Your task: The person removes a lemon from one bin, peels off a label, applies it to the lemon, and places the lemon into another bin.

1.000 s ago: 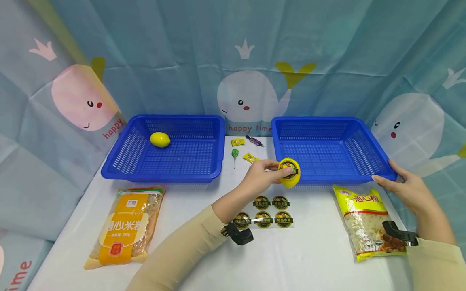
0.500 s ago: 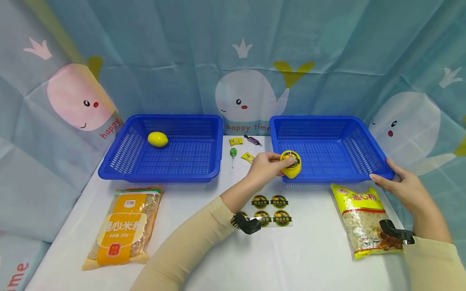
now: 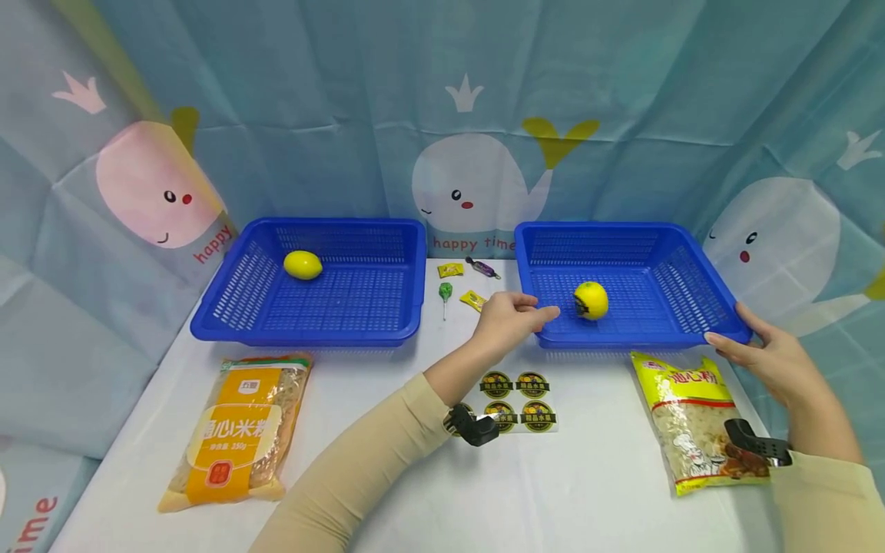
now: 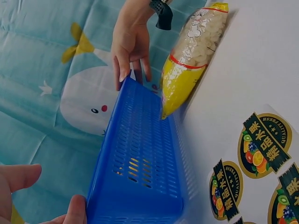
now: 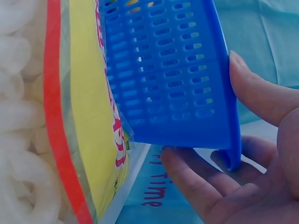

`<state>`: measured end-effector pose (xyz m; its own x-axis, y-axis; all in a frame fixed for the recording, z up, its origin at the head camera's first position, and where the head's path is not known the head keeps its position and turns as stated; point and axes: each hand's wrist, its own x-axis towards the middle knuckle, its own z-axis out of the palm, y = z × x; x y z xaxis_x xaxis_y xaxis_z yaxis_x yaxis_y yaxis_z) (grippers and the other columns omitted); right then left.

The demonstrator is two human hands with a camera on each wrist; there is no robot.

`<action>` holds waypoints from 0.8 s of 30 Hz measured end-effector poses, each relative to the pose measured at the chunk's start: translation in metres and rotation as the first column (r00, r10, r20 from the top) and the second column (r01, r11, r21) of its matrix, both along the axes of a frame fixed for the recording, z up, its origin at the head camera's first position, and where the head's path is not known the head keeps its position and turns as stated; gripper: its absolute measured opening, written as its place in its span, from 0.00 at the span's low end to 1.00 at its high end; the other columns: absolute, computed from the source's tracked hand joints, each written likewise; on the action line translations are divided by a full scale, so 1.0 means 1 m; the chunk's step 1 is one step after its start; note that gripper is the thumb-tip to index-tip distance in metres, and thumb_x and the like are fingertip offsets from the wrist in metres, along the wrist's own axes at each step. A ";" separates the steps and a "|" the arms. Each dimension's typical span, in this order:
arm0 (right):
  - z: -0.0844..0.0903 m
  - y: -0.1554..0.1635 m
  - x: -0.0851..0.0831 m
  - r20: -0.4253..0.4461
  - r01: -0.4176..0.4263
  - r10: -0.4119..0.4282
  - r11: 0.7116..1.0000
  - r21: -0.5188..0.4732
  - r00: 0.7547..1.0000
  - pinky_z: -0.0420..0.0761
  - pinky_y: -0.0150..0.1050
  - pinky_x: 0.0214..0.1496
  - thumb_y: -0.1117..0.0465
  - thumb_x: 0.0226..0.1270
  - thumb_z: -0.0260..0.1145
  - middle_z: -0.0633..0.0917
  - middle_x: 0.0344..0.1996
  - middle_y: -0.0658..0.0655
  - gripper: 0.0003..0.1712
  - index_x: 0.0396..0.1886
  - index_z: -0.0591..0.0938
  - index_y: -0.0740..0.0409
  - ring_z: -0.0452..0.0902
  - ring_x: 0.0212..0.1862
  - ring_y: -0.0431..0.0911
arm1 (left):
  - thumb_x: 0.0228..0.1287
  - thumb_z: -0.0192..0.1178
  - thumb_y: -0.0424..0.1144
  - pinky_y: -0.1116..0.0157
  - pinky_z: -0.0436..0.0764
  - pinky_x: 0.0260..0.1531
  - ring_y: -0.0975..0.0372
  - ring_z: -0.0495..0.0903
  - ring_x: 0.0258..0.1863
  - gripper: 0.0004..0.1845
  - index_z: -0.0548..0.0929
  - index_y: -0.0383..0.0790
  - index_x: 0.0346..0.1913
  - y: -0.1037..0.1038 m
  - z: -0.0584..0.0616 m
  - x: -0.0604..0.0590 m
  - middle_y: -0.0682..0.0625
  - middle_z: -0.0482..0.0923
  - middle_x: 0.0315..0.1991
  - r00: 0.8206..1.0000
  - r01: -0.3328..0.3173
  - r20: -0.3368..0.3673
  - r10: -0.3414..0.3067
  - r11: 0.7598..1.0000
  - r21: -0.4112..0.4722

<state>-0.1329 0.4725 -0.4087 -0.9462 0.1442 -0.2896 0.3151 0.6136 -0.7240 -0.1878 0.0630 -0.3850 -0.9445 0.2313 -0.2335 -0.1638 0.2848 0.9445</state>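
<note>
A lemon (image 3: 591, 300) with a dark sticker on its left side lies in the right blue basket (image 3: 622, 338). My left hand (image 3: 510, 321) is over that basket's left front corner, thumb apart from the fingers, holding nothing. In the left wrist view, fingertips (image 4: 76, 210) are beside the basket rim; whether they touch it is unclear. At the right front corner, my right hand (image 3: 784, 357) grips the basket rim, with the thumb (image 5: 247, 77) on one side and the fingers round the corner.
The left blue basket (image 3: 304, 336) holds another lemon (image 3: 303, 265). Several wrapped candies and a green lollipop (image 3: 445, 291) lie between the baskets. A sticker sheet (image 3: 546, 401) lies in front. Pasta bags stand out at left (image 3: 235, 434) and right (image 3: 698, 422).
The stickered lemon has left my left hand and now lies in the right basket, turned so its sticker faces left. The right hand stays at the basket corner.
</note>
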 end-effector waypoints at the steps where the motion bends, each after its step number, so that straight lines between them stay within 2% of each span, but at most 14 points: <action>1: 0.000 0.000 0.000 0.003 0.000 0.000 1.000 -0.001 1.000 0.72 0.56 0.58 0.41 0.74 0.60 0.41 0.75 0.82 0.57 0.78 0.29 0.50 0.71 0.37 0.17 | 0.60 0.72 0.54 0.59 0.82 0.55 0.66 0.85 0.36 0.28 0.83 0.41 0.58 0.000 0.000 0.000 0.56 0.88 0.37 1.000 0.000 -0.004 0.000 1.000 -0.002; 3: 0.002 0.000 0.000 0.011 0.001 -0.001 1.000 0.008 1.000 0.70 0.59 0.59 0.40 0.73 0.60 0.41 0.75 0.82 0.57 0.78 0.29 0.50 0.71 0.37 0.17 | 0.60 0.73 0.52 0.59 0.82 0.54 0.66 0.85 0.36 0.27 0.83 0.41 0.58 0.000 0.000 0.001 0.56 0.87 0.37 1.000 0.001 -0.004 -0.001 1.000 -0.004; 5: 0.002 0.000 0.001 0.014 0.000 0.000 1.000 0.003 1.000 0.75 0.56 0.58 0.40 0.73 0.60 0.42 0.74 0.83 0.57 0.78 0.29 0.51 0.73 0.37 0.18 | 0.60 0.73 0.52 0.59 0.82 0.54 0.66 0.85 0.36 0.27 0.83 0.41 0.57 0.000 -0.001 0.002 0.57 0.87 0.35 1.000 0.005 -0.002 -0.005 1.000 0.002; 7: 0.004 0.001 0.002 0.024 -0.004 0.004 1.000 0.019 1.000 0.75 0.59 0.59 0.40 0.73 0.60 0.43 0.74 0.85 0.57 0.78 0.28 0.51 0.77 0.37 0.22 | 0.60 0.73 0.51 0.58 0.82 0.54 0.66 0.85 0.36 0.26 0.84 0.41 0.57 0.000 -0.002 0.003 0.57 0.87 0.35 1.000 0.009 -0.002 -0.009 1.000 0.009; 9: 0.004 0.002 0.003 0.030 -0.004 0.002 0.999 0.040 1.000 0.75 0.63 0.60 0.39 0.73 0.60 0.44 0.72 0.86 0.58 0.78 0.28 0.52 0.85 0.40 0.36 | 0.60 0.73 0.51 0.58 0.82 0.54 0.67 0.85 0.36 0.25 0.84 0.41 0.56 0.000 -0.003 0.003 0.58 0.87 0.34 1.000 0.014 -0.001 -0.014 1.000 0.018; 10: 0.005 0.003 0.004 0.035 -0.005 0.003 0.999 0.047 0.999 0.74 0.65 0.61 0.39 0.73 0.60 0.44 0.72 0.87 0.58 0.78 0.28 0.52 0.88 0.44 0.47 | 0.60 0.72 0.51 0.58 0.82 0.54 0.67 0.85 0.36 0.25 0.84 0.41 0.56 -0.001 -0.004 0.003 0.58 0.87 0.34 1.000 0.019 -0.002 -0.019 1.000 0.023; 11: 0.006 0.004 0.004 0.040 -0.005 0.003 0.998 0.063 0.999 0.69 0.71 0.62 0.38 0.73 0.59 0.45 0.72 0.87 0.58 0.77 0.28 0.52 0.86 0.49 0.57 | 0.61 0.72 0.51 0.58 0.82 0.54 0.66 0.85 0.36 0.25 0.84 0.41 0.56 -0.001 -0.005 0.003 0.57 0.87 0.35 1.000 0.026 -0.004 -0.026 0.999 0.027; 12: 0.007 0.004 0.005 0.045 -0.006 0.002 0.996 0.085 0.999 0.63 0.76 0.61 0.37 0.73 0.59 0.44 0.72 0.87 0.58 0.77 0.28 0.51 0.80 0.57 0.67 | 0.61 0.72 0.51 0.58 0.82 0.53 0.67 0.85 0.37 0.25 0.84 0.42 0.56 -0.002 -0.005 0.003 0.57 0.87 0.36 0.999 0.034 -0.003 -0.034 0.999 0.030; 14: 0.010 0.003 0.006 0.044 0.000 -0.005 0.993 0.122 0.999 0.61 0.79 0.60 0.36 0.72 0.59 0.43 0.72 0.87 0.59 0.78 0.28 0.50 0.61 0.66 0.81 | 0.61 0.72 0.51 0.59 0.83 0.53 0.66 0.85 0.39 0.24 0.84 0.42 0.57 -0.004 -0.005 0.004 0.57 0.86 0.38 0.998 0.060 -0.004 -0.060 0.997 0.042; 15: 0.012 0.003 0.006 0.038 0.005 -0.011 0.990 0.142 0.999 0.60 0.81 0.60 0.35 0.72 0.59 0.42 0.72 0.87 0.59 0.78 0.29 0.49 0.52 0.68 0.83 | 0.61 0.72 0.51 0.59 0.83 0.52 0.66 0.85 0.40 0.24 0.84 0.42 0.57 -0.005 -0.006 0.004 0.57 0.87 0.39 0.997 0.079 -0.006 -0.079 0.996 0.046; 18: 0.019 -0.003 0.007 -0.027 0.034 -0.028 0.971 0.237 0.999 0.57 0.82 0.58 0.34 0.69 0.62 0.40 0.74 0.83 0.60 0.80 0.33 0.50 0.41 0.70 0.84 | 0.63 0.70 0.50 0.61 0.84 0.50 0.63 0.86 0.43 0.24 0.84 0.42 0.58 -0.012 -0.005 0.005 0.56 0.87 0.42 0.990 0.141 -0.022 -0.140 0.989 0.054; 21: 0.029 -0.016 0.007 -0.132 0.073 -0.034 0.949 0.307 0.991 0.57 0.83 0.58 0.35 0.69 0.63 0.41 0.77 0.78 0.58 0.82 0.39 0.51 0.42 0.72 0.82 | 0.65 0.69 0.49 0.62 0.84 0.49 0.60 0.87 0.44 0.24 0.83 0.42 0.59 -0.022 -0.003 0.006 0.55 0.87 0.44 0.981 0.190 -0.050 -0.187 0.980 0.058; 24: 0.041 -0.037 0.005 -0.217 0.100 -0.027 0.938 0.332 0.976 0.61 0.81 0.58 0.37 0.71 0.62 0.44 0.79 0.74 0.53 0.83 0.45 0.51 0.49 0.71 0.82 | 0.66 0.68 0.48 0.58 0.84 0.51 0.61 0.87 0.43 0.22 0.83 0.43 0.59 -0.035 0.001 0.007 0.54 0.86 0.46 0.975 0.215 -0.075 -0.210 0.975 0.059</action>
<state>-0.1283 0.4358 -0.3677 -0.9654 0.2605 -0.0124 0.2274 0.8174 -0.5293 -0.1805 0.0278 -0.3836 -0.8850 0.4414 -0.1479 -0.0412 0.2422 0.9693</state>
